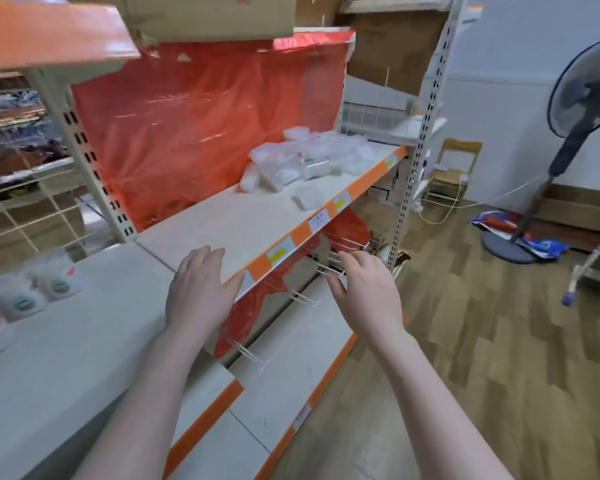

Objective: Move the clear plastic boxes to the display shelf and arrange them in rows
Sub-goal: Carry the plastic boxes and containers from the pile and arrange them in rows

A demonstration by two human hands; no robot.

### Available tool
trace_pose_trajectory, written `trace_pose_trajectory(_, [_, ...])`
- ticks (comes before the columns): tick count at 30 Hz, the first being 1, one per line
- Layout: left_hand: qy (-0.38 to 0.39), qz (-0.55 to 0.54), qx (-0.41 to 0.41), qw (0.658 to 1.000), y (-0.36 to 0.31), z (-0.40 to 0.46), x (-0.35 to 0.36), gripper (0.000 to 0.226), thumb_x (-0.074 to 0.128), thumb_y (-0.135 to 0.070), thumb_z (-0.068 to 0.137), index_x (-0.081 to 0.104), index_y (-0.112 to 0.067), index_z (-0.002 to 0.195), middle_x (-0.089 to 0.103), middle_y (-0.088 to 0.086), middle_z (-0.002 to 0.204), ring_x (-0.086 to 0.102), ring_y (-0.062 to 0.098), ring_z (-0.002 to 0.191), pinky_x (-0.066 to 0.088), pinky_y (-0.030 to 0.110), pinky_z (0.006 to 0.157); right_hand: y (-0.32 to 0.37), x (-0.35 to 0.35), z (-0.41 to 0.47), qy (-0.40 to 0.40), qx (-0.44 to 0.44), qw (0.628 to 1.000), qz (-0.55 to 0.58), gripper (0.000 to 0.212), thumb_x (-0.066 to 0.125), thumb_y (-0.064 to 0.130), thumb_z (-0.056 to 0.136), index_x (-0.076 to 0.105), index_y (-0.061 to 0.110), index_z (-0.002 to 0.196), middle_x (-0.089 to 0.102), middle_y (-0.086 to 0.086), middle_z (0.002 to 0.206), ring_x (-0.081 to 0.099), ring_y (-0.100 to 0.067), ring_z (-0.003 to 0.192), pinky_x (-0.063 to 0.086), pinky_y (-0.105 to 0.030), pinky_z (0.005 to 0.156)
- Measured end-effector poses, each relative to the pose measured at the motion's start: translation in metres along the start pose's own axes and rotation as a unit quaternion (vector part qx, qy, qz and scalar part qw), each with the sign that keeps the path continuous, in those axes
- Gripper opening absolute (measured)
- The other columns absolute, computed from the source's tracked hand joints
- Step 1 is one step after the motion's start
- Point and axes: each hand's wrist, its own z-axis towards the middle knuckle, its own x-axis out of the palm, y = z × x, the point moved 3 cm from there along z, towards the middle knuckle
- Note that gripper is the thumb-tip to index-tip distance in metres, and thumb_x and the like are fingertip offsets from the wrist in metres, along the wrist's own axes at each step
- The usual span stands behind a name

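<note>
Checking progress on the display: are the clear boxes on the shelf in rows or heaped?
Heaped. The clear plastic boxes lie jumbled at the shelf's far end, one lying apart.

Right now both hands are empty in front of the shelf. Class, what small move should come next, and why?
Probably reach both hands forward and to the right toward the heap of clear plastic boxes. The left hand and right hand are open and hold nothing, the boxes lie jumbled at the shelf's far end, and no rows exist yet.

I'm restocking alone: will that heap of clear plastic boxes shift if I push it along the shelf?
Probably. The clear plastic boxes lie jumbled, so they may tumble apart. They look thin and light, and the shelf seems smooth, so they'd likely slide easily.
</note>
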Motion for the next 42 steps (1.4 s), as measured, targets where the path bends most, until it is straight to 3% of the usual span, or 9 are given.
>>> trace_pose_trajectory(5, [-0.002, -0.007, -0.001, 1.0, -0.023, 0.057, 0.034, 0.054, 0.05, -0.038, 0.094, 0.04, -0.013, 0.14, 0.034, 0.007, 0.148, 0.025, 0.022, 0.138, 0.025, 0.036, 0.108, -0.032, 0.035, 0.053, 0.011, -0.01, 1.0, -0.001, 0.021, 0.068, 0.017, 0.077, 0.065, 0.001, 0.09, 0.063, -0.015, 0.086, 0.059, -0.035, 0.081, 0.049, -0.04, 0.072])
trace_pose_trajectory(17, [0.012, -0.037, -0.027, 0.999, -0.072, 0.241, 0.115, 0.05, 0.049, -0.037, 0.094, 0.046, -0.008, 0.135, 0.043, 0.01, 0.14, 0.034, 0.027, 0.132, 0.028, 0.037, 0.105, -0.136, 0.124, 0.217, 0.034, -0.003, 0.999, -0.009, 0.015, 0.069, 0.017, 0.079, 0.063, 0.006, 0.086, 0.06, -0.009, 0.078, 0.057, -0.032, 0.072, 0.042, -0.034, 0.06])
trace_pose_trajectory(23, [0.009, -0.031, -0.056, 0.998, -0.093, 0.291, 0.137, 0.047, 0.049, -0.041, 0.094, 0.05, -0.009, 0.129, 0.047, 0.008, 0.135, 0.038, 0.027, 0.126, 0.031, 0.036, 0.099, -0.159, 0.157, 0.281, 0.072, -0.023, 0.997, 0.009, 0.028, 0.059, 0.018, 0.088, 0.061, -0.002, 0.107, 0.061, -0.019, 0.099, 0.055, -0.038, 0.094, 0.042, -0.043, 0.079])
trace_pose_trajectory(31, [-0.014, -0.005, -0.179, 0.984, -0.125, 0.315, 0.18, 0.056, 0.047, -0.044, 0.094, 0.04, -0.013, 0.14, 0.038, 0.006, 0.144, 0.033, 0.024, 0.133, 0.028, 0.032, 0.104, -0.188, 0.209, 0.368, 0.078, -0.147, 0.979, 0.118, 0.031, 0.067, 0.01, 0.078, 0.063, -0.004, 0.106, 0.063, -0.021, 0.094, 0.058, -0.04, 0.089, 0.049, -0.044, 0.075])
trace_pose_trajectory(34, [-0.022, 0.004, -0.248, 0.968, -0.143, 0.32, 0.191, 0.059, 0.046, -0.046, 0.093, 0.039, -0.011, 0.14, 0.039, 0.008, 0.143, 0.034, 0.025, 0.132, 0.028, 0.032, 0.105, -0.198, 0.22, 0.404, 0.086, -0.207, 0.962, 0.154, 0.03, 0.062, 0.012, 0.076, 0.063, -0.005, 0.102, 0.063, -0.022, 0.093, 0.059, -0.041, 0.087, 0.051, -0.044, 0.073])
trace_pose_trajectory(42, [-0.044, 0.043, -0.341, 0.938, -0.17, 0.324, 0.199, 0.063, 0.048, -0.05, 0.091, 0.039, -0.01, 0.139, 0.041, 0.007, 0.142, 0.036, 0.024, 0.13, 0.03, 0.03, 0.102, -0.19, 0.247, 0.457, 0.136, -0.285, 0.93, 0.189, 0.034, 0.061, 0.013, 0.084, 0.058, -0.005, 0.113, 0.058, -0.023, 0.111, 0.053, -0.041, 0.103, 0.042, -0.045, 0.086])
